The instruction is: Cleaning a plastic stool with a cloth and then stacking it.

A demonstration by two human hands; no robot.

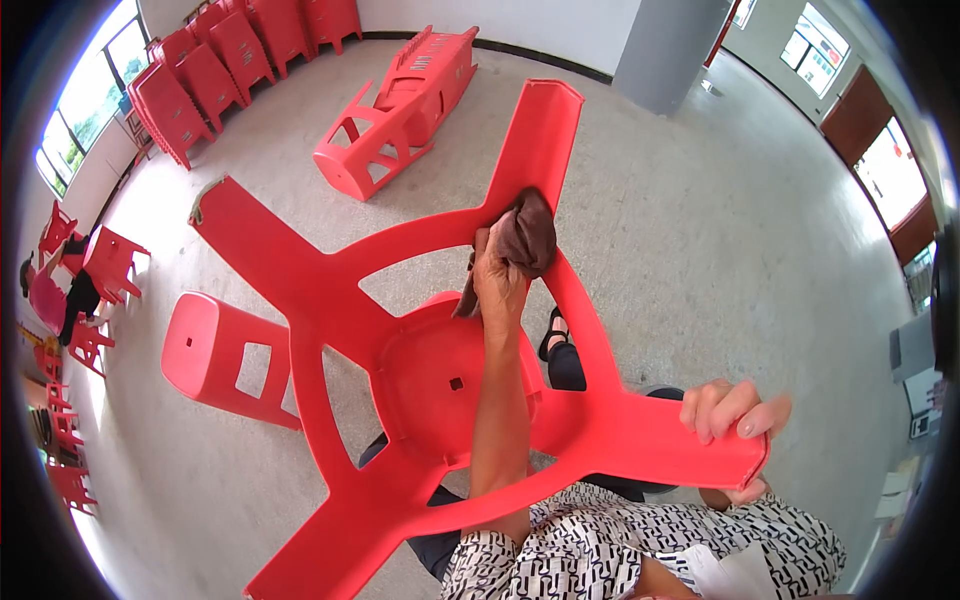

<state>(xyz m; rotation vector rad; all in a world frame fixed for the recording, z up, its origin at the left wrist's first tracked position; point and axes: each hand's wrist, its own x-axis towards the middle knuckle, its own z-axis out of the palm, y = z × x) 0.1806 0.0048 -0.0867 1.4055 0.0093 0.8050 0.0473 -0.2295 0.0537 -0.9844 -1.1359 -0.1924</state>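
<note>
An upturned red plastic stool [330,300] fills the middle of the view, its legs pointing up and outward and the underside of its seat at the centre. My left hand [496,266] is closed on a dark brown cloth [531,232], pressed against the base of the upper leg; the forearm passes over the stool's underside. At the right, my right hand [731,416] grips the outer end of another leg, with fingers over its edge; this hand is slightly blurred. Greenish-grey material sticks to the tip of the upper-left leg.
A second red stool [225,356] lies on its side at the left. Nested stools [405,112] lie on the floor ahead, and tall stacks [247,52] stand by the wall. Another person [56,292] sits among stools at the far left. A dark round container [664,394] is partly hidden beneath the stool.
</note>
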